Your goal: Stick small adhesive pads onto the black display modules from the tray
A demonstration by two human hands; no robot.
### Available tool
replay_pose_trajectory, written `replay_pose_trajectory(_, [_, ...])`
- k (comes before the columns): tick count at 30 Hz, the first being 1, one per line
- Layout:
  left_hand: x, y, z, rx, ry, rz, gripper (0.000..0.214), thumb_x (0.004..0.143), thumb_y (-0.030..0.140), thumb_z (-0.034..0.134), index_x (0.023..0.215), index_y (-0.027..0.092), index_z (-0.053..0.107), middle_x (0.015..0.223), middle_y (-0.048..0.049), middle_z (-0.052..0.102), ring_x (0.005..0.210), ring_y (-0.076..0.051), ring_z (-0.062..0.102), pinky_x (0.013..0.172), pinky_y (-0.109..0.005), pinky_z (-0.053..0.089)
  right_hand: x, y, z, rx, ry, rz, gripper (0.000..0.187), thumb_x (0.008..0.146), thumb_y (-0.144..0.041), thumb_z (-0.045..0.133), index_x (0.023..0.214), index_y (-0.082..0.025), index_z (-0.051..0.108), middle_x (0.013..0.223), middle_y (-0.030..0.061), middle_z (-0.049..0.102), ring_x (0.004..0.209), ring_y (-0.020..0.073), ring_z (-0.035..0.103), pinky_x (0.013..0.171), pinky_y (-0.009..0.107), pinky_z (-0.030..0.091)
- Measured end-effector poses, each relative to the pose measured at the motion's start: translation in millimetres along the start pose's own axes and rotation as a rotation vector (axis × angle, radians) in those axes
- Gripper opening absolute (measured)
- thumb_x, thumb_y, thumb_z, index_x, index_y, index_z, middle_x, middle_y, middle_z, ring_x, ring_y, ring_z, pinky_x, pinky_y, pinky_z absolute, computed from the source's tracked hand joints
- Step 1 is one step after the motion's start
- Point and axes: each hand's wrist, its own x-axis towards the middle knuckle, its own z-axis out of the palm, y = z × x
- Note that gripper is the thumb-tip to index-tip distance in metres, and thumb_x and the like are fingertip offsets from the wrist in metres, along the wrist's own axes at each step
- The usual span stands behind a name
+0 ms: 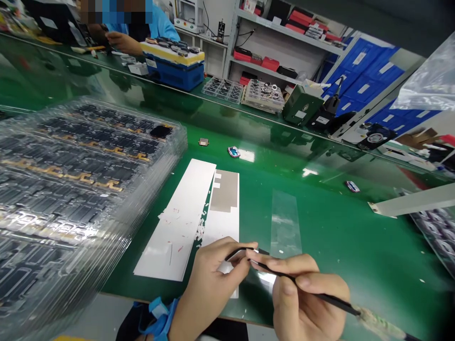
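Note:
My left hand [209,272], with a blue band [161,317] at its wrist, pinches a small dark-rimmed part [236,252] between thumb and fingers. The fingers cover most of that part. In my right hand [309,296] is a slim black pair of tweezers [336,301], its rear end wrapped in something pale. The tweezers' tip meets the part by my left fingertips, where the exact contact is hidden. Below the hands lies a white sheet with a grey-brown patch [224,192]. Left of it is a plain white strip [170,227], with several tiny white scraps [201,229] between.
Stacked clear trays [149,189] of dark parts fill the left. A clear film strip [285,220] lies right of the sheets. Small devices [233,152] sit farther back. A white bar [412,199] juts in from the right. Across the bench, a person in blue [159,23] sits working.

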Motion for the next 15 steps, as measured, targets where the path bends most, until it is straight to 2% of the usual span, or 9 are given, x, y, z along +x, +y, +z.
replay_pose_trajectory(5, [-2.8,-0.4,-2.9,0.041,-0.083,0.006,0.036,0.095,0.015,0.049,0.125,0.028,0.064,0.084,-0.0021,0.065,0.078,-0.017,0.064,0.067,-0.027,0.051,-1.5,2.2,-0.2,0.034,-0.082,0.003,0.020,0.095,-0.008,0.051,0.105,-0.025,0.054,0.094,0.0034,0.070,0.090,0.0210,0.075,0.075,0.041,0.068])
replay_pose_trajectory(9, [-3.6,-0.4,-2.3,0.059,-0.127,0.033,0.045,0.100,0.018,0.040,0.142,0.032,0.046,0.090,-0.0027,0.060,0.083,-0.018,0.061,0.073,-0.029,0.051,-1.8,4.5,-1.3,0.033,-0.069,0.014,0.021,0.095,-0.007,0.049,0.106,-0.025,0.053,0.095,0.0032,0.070,0.093,0.0214,0.074,0.079,0.043,0.067])
replay_pose_trajectory(12, [-3.0,-0.9,-0.7,0.085,-0.159,0.043,0.052,0.101,0.015,0.035,0.149,0.035,0.033,0.095,-0.0031,0.058,0.087,-0.019,0.060,0.077,-0.031,0.050,-2.1,5.6,-0.7,0.026,-0.054,0.041,0.020,0.096,-0.007,0.050,0.105,-0.025,0.053,0.093,0.0024,0.070,0.094,0.0194,0.074,0.083,0.043,0.066])
replay_pose_trajectory(15, [-2.7,-0.8,0.1,0.112,-0.173,0.011,0.055,0.101,0.015,0.034,0.151,0.037,0.029,0.098,-0.0033,0.055,0.088,-0.019,0.058,0.078,-0.032,0.050,-2.0,7.1,0.1,0.005,-0.046,0.047,0.020,0.095,-0.007,0.050,0.103,-0.024,0.053,0.092,0.0021,0.069,0.096,0.0187,0.073,0.086,0.042,0.065])
